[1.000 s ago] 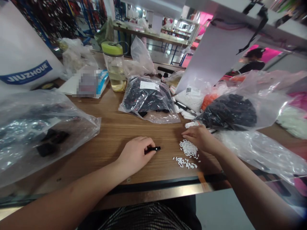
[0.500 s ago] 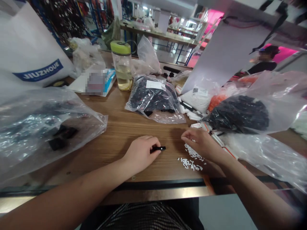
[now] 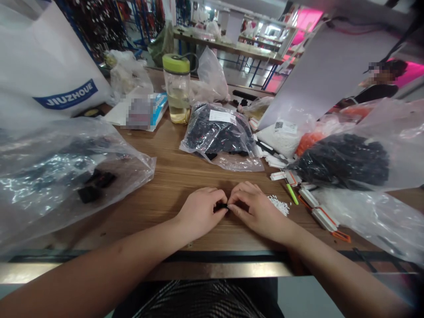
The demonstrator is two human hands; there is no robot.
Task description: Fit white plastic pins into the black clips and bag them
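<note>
My left hand (image 3: 200, 210) rests on the wooden table (image 3: 172, 185), fingers curled round a small black plastic part (image 3: 222, 206). My right hand (image 3: 255, 210) meets it fingertip to fingertip, pinched against the end of that part; whatever it holds there is too small to make out. A small heap of tiny white pieces (image 3: 278, 205) lies just right of my right hand. Most of the black part is hidden between the fingers.
A clear bag of black parts (image 3: 220, 134) lies behind my hands, another large one (image 3: 344, 161) to the right, and a crumpled bag (image 3: 62, 172) to the left. A green-lidded bottle (image 3: 178, 90), white-and-orange clips (image 3: 318, 212) and a green stick (image 3: 292, 193) are nearby. A person sits far right.
My right hand left the white pieces and moved left to meet my left hand at the black part. The camera view shifted slightly, uncovering the clips at right.
</note>
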